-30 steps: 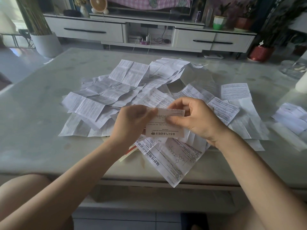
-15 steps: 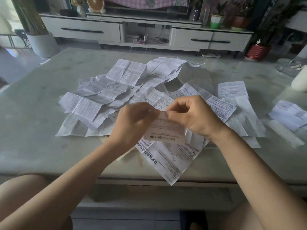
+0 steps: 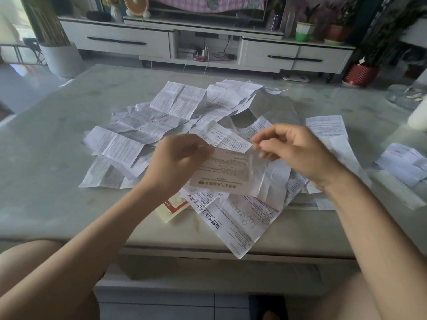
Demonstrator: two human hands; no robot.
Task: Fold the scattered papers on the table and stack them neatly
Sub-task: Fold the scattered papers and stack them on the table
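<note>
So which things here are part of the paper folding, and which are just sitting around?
Part of the job:
held leaflet, gripped by the left hand, with the right hand at its corner
scattered papers
papers set apart at right
table

Just lying about:
TV cabinet
red plant pot
white planter
small fan

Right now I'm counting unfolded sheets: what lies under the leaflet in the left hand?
Beneath the leaflet show a large printed sheet and a creased white sheet; anything directly behind it is covered.
</note>
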